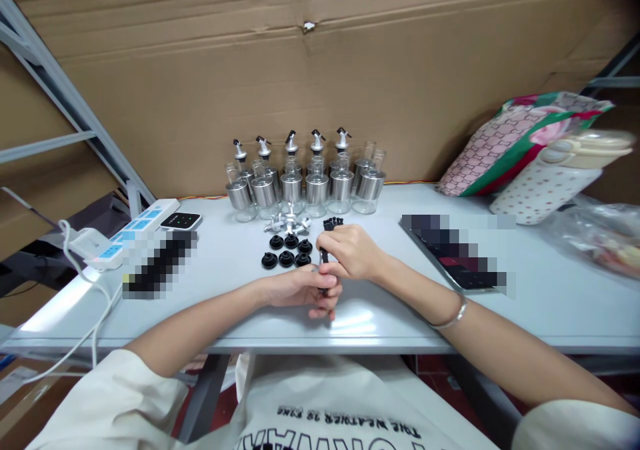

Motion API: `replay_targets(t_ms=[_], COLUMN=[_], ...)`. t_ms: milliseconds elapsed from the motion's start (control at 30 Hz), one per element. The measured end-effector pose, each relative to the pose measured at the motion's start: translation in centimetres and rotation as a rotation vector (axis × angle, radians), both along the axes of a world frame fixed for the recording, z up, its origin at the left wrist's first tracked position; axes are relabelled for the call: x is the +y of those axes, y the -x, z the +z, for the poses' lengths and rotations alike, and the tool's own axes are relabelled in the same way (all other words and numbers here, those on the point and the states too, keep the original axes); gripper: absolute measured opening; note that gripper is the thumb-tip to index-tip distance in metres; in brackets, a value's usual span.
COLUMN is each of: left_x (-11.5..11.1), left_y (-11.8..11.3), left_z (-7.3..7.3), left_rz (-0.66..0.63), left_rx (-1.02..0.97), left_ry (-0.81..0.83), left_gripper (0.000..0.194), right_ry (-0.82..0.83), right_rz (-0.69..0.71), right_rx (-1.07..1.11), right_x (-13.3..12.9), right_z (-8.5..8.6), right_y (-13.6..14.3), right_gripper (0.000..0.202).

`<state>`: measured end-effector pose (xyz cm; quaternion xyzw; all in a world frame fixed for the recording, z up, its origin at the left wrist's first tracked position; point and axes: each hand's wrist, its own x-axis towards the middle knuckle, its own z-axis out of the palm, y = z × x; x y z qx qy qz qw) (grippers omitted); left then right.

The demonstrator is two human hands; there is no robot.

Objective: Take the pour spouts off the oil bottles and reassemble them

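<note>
Both my hands meet near the front of the table around a small black and silver pourer spout (324,257), mostly hidden by the fingers. My left hand (305,287) is closed on its lower part, thumb on top. From above, my right hand (347,253) grips its upper end. Just beyond lie several black round stoppers (286,258) in two rows, a heap of silver spout pieces (289,222) and a cluster of small black caps (333,223). Behind them stand glass bottles with steel sleeves (317,189); those at the back carry pourer tops (341,138).
At left are a white power strip (135,231), a small black-screened device (181,221) and a blurred dark object (160,267). A phone or tablet (450,253) lies right of my hands. A dotted bottle (550,177), patterned bag (493,147) and plastic bag (600,233) occupy the far right.
</note>
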<state>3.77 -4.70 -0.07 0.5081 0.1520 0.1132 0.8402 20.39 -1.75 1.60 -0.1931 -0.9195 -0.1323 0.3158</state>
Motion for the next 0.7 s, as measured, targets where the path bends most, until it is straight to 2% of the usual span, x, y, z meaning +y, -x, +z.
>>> replay_targets(t_ms=[167,300,400,467,633,700], left_x=[-0.2,-0.2,-0.2,-0.4,-0.8,-0.8], left_y=[-0.1,0.1,0.2,0.1,-0.2,-0.2], left_z=[0.3,0.6,0.8,0.9,1.3,1.3], left_rz=[0.059,0.079,0.112,0.120,0.034,0.031], left_rx=[0.071,0.143,0.169,0.182,0.333,0.347], left_ry=[-0.144,-0.250,-0.238,-0.243,-0.515,-0.525], left_gripper=[0.025,0.033,0.036,0.034,0.027,0.026], right_ry=[-0.043,-0.138,-0.154,-0.122,0.052,0.092], right_rz=[0.029,0.017,-0.010,-0.034,-0.080,-0.086], right_rx=[-0.065,-0.077,-0.114,-0.112,0.047,0.043], right_x=[-0.3,-0.2,0.1,0.1,-0.1,-0.2], right_z=[0.2,0.1,-0.1,-0.3,-0.3,-0.1], right_y=[0.1,0.0,-0.2,-0.2,0.3,0.5], right_gripper=[0.062,0.060,0.061,0.060,0.058,0.056])
